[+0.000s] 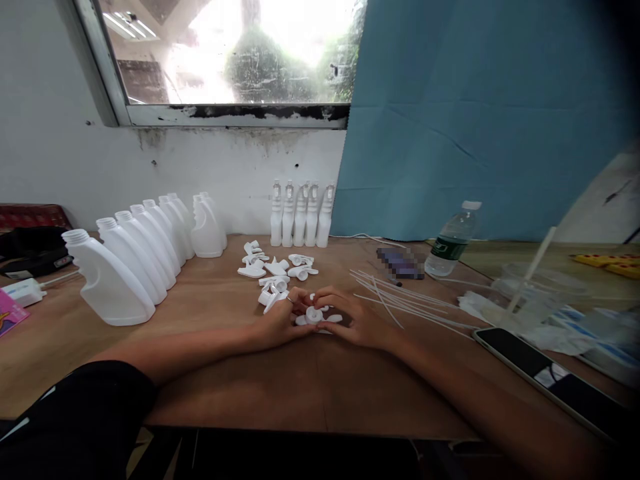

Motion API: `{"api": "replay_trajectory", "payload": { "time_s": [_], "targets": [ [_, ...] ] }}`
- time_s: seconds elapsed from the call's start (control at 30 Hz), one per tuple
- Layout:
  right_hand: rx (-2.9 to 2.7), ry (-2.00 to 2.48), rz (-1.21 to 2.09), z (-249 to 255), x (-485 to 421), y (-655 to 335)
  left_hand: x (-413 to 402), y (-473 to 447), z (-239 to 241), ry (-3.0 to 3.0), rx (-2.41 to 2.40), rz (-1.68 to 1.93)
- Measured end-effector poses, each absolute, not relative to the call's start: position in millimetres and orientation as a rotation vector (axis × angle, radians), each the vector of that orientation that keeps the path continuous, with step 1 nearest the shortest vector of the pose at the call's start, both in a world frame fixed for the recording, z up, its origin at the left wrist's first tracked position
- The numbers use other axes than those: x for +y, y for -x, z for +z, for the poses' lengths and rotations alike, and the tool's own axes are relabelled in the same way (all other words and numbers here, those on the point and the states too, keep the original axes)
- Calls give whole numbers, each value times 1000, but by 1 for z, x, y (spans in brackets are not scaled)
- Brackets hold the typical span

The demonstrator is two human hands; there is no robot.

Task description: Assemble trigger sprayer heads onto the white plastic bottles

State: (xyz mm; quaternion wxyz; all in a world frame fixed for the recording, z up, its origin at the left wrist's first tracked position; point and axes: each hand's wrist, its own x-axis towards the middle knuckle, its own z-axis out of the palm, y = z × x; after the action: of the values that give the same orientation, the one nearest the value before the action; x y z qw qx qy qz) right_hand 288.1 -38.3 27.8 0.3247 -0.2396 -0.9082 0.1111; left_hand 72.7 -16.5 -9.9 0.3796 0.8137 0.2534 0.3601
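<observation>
My left hand (281, 321) and my right hand (361, 319) meet low over the table, fingers curled from both sides around a small cluster of white trigger spray heads (314, 315). One head's round collar faces up between them. Thumbs and forefingers touch the cluster's edges; the fingers partly hide it. Next to my left hand lie more loose white trigger spray heads (277, 268), piled in a loose group.
White empty-looking bottles (117, 283) stand in a slanting row at left, with more bottles (207, 227) behind. Several white bottles with spray tops (300, 217) line the wall. Thin white tubes (405, 298), a water bottle (450, 243), a phone (545, 373) and a plastic cup (543, 293) are at right.
</observation>
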Motion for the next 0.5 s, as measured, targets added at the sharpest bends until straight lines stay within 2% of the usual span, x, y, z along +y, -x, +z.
{"api": "replay_trajectory", "payload": {
  "time_s": [0.5],
  "targets": [
    [-2447,709,348,23,-36,-289,-11,-61,1,-2495,622,850]
  ]
}}
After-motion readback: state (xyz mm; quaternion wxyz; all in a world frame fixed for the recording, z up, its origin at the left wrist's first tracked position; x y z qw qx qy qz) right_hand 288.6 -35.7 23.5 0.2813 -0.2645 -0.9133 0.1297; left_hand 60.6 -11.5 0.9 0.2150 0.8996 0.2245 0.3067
